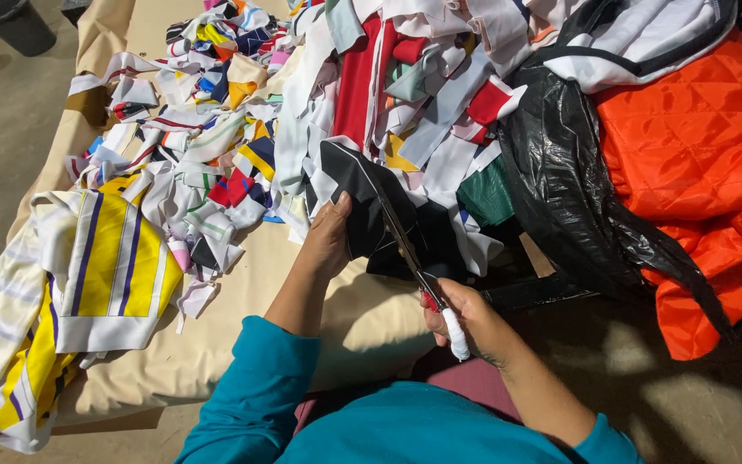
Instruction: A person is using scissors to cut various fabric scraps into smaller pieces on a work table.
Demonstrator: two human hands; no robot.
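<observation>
Black fabric piece (362, 193) sits pinched in the left hand (328, 241), fingers closed on its edge; the right hand (465, 322) grips one pair of scissors (405, 249) cutting it. One scrap heap (216, 112), one black plastic bag (560, 189), one orange quilted cloth (697, 163), cut off at right.

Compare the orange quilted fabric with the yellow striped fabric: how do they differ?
The orange quilted fabric is plain, stitched in diamonds, and lies on the right, partly under a black plastic bag. The yellow striped fabric has purple and white stripes, looks thin and flat, and hangs over the left table edge. Both are large pieces that neither hand touches.
</observation>
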